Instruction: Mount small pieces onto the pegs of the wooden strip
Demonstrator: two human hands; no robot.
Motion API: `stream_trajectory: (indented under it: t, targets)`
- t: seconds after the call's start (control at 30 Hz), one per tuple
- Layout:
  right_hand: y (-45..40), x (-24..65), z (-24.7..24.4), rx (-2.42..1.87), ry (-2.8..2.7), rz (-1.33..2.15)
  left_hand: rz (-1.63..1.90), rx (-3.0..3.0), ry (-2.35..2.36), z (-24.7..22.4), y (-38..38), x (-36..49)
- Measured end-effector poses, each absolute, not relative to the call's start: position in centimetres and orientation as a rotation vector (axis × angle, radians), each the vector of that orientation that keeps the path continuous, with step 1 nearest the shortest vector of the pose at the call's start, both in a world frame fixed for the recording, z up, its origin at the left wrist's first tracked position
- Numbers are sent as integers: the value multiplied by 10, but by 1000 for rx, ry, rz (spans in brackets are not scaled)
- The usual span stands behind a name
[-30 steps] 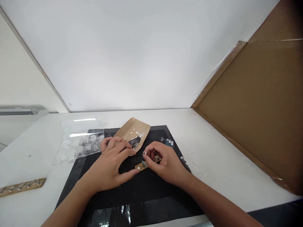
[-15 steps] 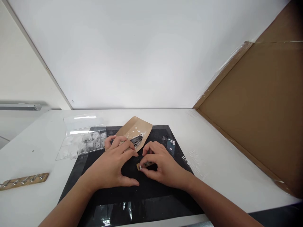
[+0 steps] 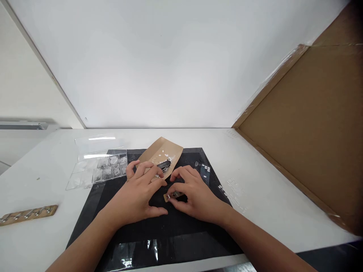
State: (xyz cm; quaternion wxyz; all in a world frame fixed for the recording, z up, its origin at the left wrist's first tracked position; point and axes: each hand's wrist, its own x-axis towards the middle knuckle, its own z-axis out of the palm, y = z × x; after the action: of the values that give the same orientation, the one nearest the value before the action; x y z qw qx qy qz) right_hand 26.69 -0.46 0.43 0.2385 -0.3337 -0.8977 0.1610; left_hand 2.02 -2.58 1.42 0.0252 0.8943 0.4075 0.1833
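Observation:
My right hand (image 3: 191, 192) is closed in a pinch, thumb and forefinger meeting on a small white piece (image 3: 168, 196) at the end of a short wooden strip (image 3: 166, 198). Metal fittings show on that strip, partly covered by my fingers. Opposite it, my left hand (image 3: 141, 192) hovers over the black mat (image 3: 159, 230), fingers spread and curved, holding nothing. Just beyond my left fingertips sits a brown paper tray (image 3: 154, 151) with small white bits and a dark slotted object (image 3: 164, 165) in it.
At left stands a clear compartment case (image 3: 98, 172), lid raised, with pale translucent pieces inside. A longer wooden strip with metal clips (image 3: 30, 214) lies at far left. To the right are a dark card (image 3: 205, 173) with white ovals and a cardboard panel (image 3: 306, 124).
The whole view has shifted slightly. Both hands keep nearly the same pose, the right still pinching at the end of the strip.

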Motion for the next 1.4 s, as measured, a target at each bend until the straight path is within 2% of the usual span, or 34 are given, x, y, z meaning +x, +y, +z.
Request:
stream_trajectory:
  t: [0.47,0.83,1.4]
  targets:
    - [-7,268,11,-926,-2476,426,582,2757,1268,17,-25,20]
    - [10,301,22,-1009,-2542,368,608,2738,1255,15,-31,28]
    - [12,300,19,-1040,-2549,457,634,2631,1342,8,-29,35]
